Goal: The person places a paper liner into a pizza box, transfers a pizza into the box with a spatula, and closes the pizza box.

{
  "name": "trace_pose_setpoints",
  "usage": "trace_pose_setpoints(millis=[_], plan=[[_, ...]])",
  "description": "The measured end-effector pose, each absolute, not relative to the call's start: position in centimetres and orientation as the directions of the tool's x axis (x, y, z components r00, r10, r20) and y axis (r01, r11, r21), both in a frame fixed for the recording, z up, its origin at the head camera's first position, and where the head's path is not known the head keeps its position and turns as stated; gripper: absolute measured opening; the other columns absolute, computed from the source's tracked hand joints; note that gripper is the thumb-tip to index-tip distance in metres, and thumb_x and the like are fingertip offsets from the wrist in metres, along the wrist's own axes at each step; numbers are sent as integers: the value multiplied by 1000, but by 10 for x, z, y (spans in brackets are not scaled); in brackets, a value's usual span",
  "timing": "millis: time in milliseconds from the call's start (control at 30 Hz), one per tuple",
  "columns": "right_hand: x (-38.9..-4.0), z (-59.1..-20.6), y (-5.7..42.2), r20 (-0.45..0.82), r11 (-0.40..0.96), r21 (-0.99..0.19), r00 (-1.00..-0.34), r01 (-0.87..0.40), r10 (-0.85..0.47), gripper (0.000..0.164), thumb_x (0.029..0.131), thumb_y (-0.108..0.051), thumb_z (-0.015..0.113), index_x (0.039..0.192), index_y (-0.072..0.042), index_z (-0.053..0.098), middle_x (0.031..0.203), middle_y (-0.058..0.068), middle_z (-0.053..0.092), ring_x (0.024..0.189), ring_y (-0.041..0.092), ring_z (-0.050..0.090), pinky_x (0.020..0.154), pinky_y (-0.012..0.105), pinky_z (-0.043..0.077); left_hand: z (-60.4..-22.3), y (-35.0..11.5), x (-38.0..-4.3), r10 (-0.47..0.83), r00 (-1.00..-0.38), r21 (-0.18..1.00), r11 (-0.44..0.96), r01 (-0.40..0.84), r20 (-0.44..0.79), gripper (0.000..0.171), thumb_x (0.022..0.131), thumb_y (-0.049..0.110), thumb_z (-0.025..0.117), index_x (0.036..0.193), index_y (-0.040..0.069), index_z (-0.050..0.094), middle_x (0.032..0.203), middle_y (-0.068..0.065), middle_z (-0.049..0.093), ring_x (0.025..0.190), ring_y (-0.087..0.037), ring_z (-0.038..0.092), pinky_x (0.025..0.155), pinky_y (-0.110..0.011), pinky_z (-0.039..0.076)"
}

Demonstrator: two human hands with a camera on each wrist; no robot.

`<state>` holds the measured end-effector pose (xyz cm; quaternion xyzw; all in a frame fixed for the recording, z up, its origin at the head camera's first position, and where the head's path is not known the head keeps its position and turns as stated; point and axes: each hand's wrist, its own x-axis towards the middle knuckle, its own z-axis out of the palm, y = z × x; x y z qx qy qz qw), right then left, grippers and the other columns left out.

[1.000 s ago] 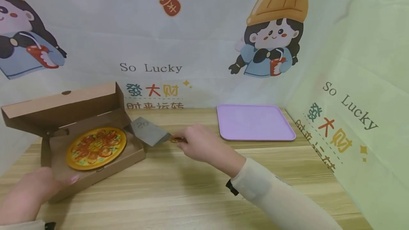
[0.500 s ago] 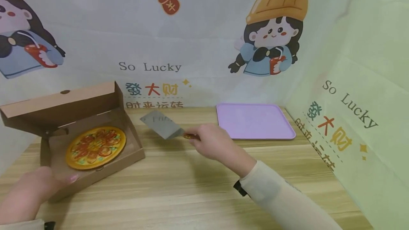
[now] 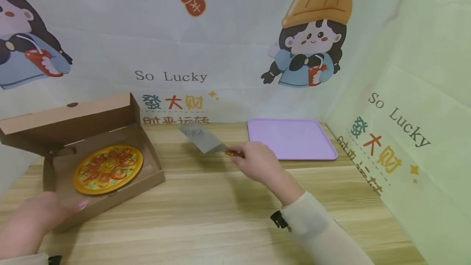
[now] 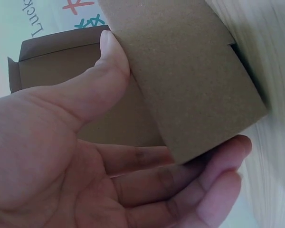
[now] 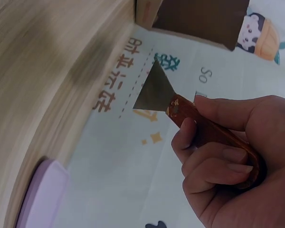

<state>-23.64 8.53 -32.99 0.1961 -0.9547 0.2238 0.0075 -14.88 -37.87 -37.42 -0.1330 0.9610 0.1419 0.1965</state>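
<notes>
Head view: I had the L hand (image 3: 38, 218) gripping the near-L corner of the cardboard box (image 3: 128, 193), thumb over the front wall. Box lid stood open at the back; the round pizza (image 3: 108, 169) lay inside on the box floor. R hand (image 3: 261, 162) was wrapped round the handle of the spatula (image 3: 203, 137), held up over the wood table (image 3: 191, 216), blade pointing L, btwn box & lilac tray (image 3: 316, 134). Tray sat back R by the printed backdrop (image 3: 235, 44); R hand hid its near-L corner.

L wrist view: I saw the thumb laid on the rim's inner side w/ fingers curled round the outside corner, so L had a proper hold of the box.

R wrist view: fingers were clenched on the reddish-brown spatula handle, thumb alongside, metal blade sticking out in front of the backdrop. Part of the box showed up top, tray corner bottom L.
</notes>
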Motion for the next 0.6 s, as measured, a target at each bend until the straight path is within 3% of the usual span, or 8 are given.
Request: trace_pose_setpoints(millis=[300,600], plan=[[-240,-332,111,121,858,-433,-961,-277,-249,32,106,-25,67,137,-23,74,130,2,78,91,18,68,71,32,50,-365,-371,-147,-201,-892,225,924,-310,-404,97,103,59,57,124,-35,42,122,-54,53,110,-68,60,95,-69,55],[-246,-336,127,105,877,-431,-977,-215,-188,31,106,-26,66,135,-20,75,132,8,77,104,26,72,91,49,59,-372,-377,-148,-202,-894,219,926,-308,-399,99,101,62,58,120,-34,44,118,-53,56,105,-64,63,93,-68,56]])
